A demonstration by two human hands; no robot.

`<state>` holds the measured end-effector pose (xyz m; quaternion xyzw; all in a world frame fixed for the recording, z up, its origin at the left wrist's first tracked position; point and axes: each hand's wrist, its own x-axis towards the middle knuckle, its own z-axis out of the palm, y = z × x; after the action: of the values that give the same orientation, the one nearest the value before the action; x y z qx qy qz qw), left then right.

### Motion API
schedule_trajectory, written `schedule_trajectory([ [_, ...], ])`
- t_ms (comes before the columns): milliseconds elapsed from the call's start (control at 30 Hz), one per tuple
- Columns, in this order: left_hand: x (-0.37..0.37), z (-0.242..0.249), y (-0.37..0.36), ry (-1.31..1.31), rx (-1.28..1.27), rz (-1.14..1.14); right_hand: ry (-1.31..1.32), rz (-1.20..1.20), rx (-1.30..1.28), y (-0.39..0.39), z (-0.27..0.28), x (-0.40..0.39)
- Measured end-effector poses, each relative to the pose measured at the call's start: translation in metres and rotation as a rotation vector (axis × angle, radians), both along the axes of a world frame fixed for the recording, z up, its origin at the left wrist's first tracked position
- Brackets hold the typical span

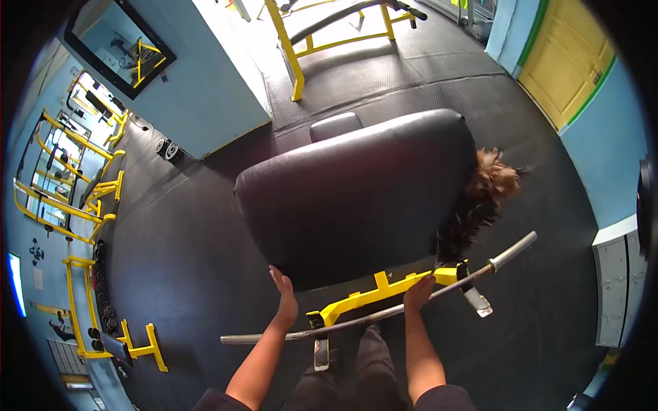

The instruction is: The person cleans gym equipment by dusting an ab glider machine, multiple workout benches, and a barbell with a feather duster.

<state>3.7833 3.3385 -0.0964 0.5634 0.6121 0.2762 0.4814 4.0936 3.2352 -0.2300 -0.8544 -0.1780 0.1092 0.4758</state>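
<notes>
A large black padded bench seat (356, 198) fills the middle of the view, tilted up in front of me. My left hand (284, 298) is at its lower left edge, fingers stretched out and seemingly touching the pad. My right hand (417, 293) is closed at the lower right, around what looks like the handle of a feather duster (495, 177); the grip itself is mostly hidden. The duster's brown and black feathers lie along the pad's right edge. Below the pad, a metal barbell (384, 314) lies across the yellow bench frame (363, 299), passing close to both hands.
Several yellow gym machines (103, 185) stand along the left wall, with a dumbbell rack (103, 294) nearby. Another yellow bench (298, 55) is ahead. A blue pillar (185, 89) carries a mirror (127, 48). To the right are a yellow door (565, 58) and grey lockers (617, 288).
</notes>
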Motion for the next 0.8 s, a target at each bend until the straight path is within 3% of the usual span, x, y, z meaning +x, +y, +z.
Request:
schedule_trajectory([
  [33,0.002,-0.004,0.003,-0.005,0.001,0.009,0.077,-0.029,-0.026,0.006,0.018,0.007],
  [100,0.0,-0.008,0.001,-0.085,-0.008,0.013,0.125,0.146,-0.017,0.006,0.015,-0.013],
  [167,0.006,-0.006,0.002,-0.068,-0.013,0.042,0.025,0.377,0.042,-0.006,0.014,-0.063],
  [200,0.006,-0.005,0.001,-0.04,-0.021,0.065,0.123,0.598,-0.162,-0.009,0.039,-0.082],
  [300,-0.027,-0.079,-0.004,0.173,0.218,-0.055,0.111,1.116,-0.313,-0.01,0.093,-0.126],
  [333,-0.019,-0.054,-0.003,0.166,0.224,-0.051,0.1,1.118,-0.313,-0.007,0.105,-0.127],
  [400,0.004,0.019,-0.008,-0.726,-0.226,0.344,-0.006,1.194,-0.238,0.005,0.125,-0.121],
  [433,0.001,0.021,-0.01,-0.733,-0.225,0.347,-0.013,1.198,-0.241,0.01,0.129,-0.11],
  [500,-0.006,0.02,-0.009,-0.47,-0.167,0.431,-0.095,1.071,-0.223,0.02,0.137,-0.066],
  [567,-0.016,0.013,-0.016,-0.476,-0.21,0.388,-0.182,0.871,-0.182,0.025,0.151,-0.021],
  [667,-0.021,0.026,-0.03,-0.458,-0.305,0.304,-0.069,0.406,-0.071,0.03,0.136,0.044],
  [800,-0.036,0.041,-0.065,-0.405,-0.351,0.208,0.127,0.116,0.017,0.042,0.143,0.068],
])
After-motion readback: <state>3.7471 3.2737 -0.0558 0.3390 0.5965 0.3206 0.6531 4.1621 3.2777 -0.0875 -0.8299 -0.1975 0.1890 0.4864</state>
